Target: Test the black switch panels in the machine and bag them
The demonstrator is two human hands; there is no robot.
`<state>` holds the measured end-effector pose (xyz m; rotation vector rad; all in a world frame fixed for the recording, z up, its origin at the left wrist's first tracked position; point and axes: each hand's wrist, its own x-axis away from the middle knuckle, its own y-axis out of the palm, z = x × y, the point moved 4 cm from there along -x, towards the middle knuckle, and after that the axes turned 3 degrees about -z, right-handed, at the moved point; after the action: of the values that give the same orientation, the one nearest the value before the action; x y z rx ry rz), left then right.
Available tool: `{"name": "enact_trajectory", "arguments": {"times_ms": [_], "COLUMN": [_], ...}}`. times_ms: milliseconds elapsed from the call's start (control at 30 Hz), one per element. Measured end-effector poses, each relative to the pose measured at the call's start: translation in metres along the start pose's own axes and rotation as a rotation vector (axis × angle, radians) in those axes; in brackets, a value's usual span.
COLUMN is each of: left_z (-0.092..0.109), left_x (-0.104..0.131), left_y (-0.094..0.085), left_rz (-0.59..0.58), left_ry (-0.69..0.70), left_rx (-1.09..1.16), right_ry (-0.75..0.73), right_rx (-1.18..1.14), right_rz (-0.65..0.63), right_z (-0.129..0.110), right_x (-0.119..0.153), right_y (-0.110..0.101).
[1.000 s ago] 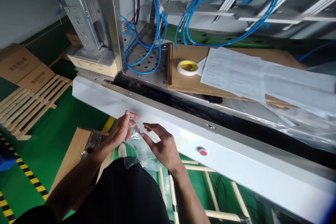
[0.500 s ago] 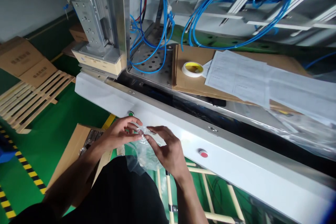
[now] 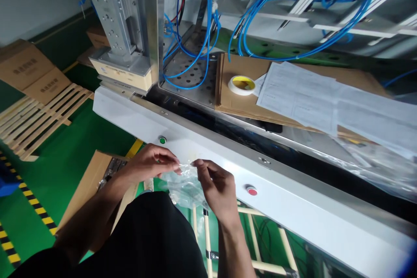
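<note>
A clear plastic bag (image 3: 187, 189) hangs between my two hands, in front of the white machine panel (image 3: 215, 150). My left hand (image 3: 154, 163) pinches the left part of its top edge between thumb and fingers. On the right, my right hand (image 3: 216, 184) grips the same edge with thumb and forefinger, the other fingers curled. The edge looks stretched between the fingertips. Whether anything lies inside the bag I cannot tell. Left of the hands, a green button (image 3: 162, 140) sits on the panel, and a red button (image 3: 252, 190) is to the right.
Cardboard sheets (image 3: 224, 91) lie on the machine bed with a tape roll (image 3: 241, 85) and papers (image 3: 299, 95) on top. Blue hoses (image 3: 241, 34) coil behind. An open carton (image 3: 84, 191) stands on the floor at left, a wooden pallet (image 3: 42, 121) farther off. Cream pipes (image 3: 208, 234) are below.
My hands have drawn slightly apart, the right one moving rightward. The bag's edge now looks tauter between them, and the green button is fully in sight.
</note>
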<state>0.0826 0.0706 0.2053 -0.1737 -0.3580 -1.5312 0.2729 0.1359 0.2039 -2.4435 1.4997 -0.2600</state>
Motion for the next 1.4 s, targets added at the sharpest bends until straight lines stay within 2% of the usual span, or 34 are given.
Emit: {"name": "enact_trajectory", "arguments": {"times_ms": [67, 133, 167, 233, 367, 533, 700, 800, 900, 1033, 1133, 1200, 1300, 1333, 1400], "left_z": [0.002, 0.004, 0.005, 0.007, 0.006, 0.000, 0.001, 0.003, 0.002, -0.003, -0.004, -0.003, -0.004, -0.005, -0.008], "left_x": [0.000, 0.000, 0.001, 0.001, 0.002, 0.002, 0.003, 0.004, 0.006, 0.005, 0.003, 0.001, -0.002, -0.003, -0.006], "left_y": [0.000, 0.002, 0.003, 0.007, 0.013, 0.014, 0.012, 0.008, 0.000, -0.009, -0.014, -0.015, -0.016, -0.016, -0.016], "left_rz": [0.033, 0.080, 0.095, 0.120, 0.143, 0.143, 0.170, 0.173, 0.126, -0.091, -0.162, -0.165, -0.138, -0.126, -0.103], "left_ry": [0.009, 0.041, 0.068, 0.136, 0.234, 0.288, 0.313, 0.308, 0.287, 0.200, 0.156, 0.143, 0.107, 0.091, 0.059], "left_rx": [-0.029, -0.058, -0.068, -0.091, -0.175, -0.338, -0.359, -0.356, -0.391, -0.430, -0.440, -0.437, -0.405, -0.391, -0.360], "right_ry": [-0.115, -0.299, -0.386, -0.498, -0.512, -0.561, -0.457, -0.351, -0.299, -0.221, -0.107, -0.061, -0.075, -0.082, -0.065], "right_rx": [0.094, 0.224, 0.291, 0.392, 0.405, 0.533, 0.453, 0.361, 0.311, 0.260, 0.177, 0.066, -0.146, -0.193, -0.211], "right_rz": [0.157, 0.338, 0.383, 0.350, 0.224, 0.258, 0.287, 0.230, 0.023, -0.296, -0.403, -0.316, -0.036, 0.014, -0.010], "right_z": [-0.004, -0.011, -0.014, -0.018, -0.015, -0.019, -0.020, -0.019, -0.022, -0.021, -0.011, 0.000, 0.016, 0.021, 0.029], "right_x": [0.002, 0.007, 0.010, 0.013, 0.011, 0.007, 0.004, 0.000, -0.007, -0.021, -0.030, -0.034, -0.032, -0.030, -0.025], "right_y": [-0.004, -0.007, -0.005, 0.002, 0.013, 0.012, 0.003, -0.007, -0.016, -0.025, -0.027, -0.028, -0.028, -0.024, -0.012]}}
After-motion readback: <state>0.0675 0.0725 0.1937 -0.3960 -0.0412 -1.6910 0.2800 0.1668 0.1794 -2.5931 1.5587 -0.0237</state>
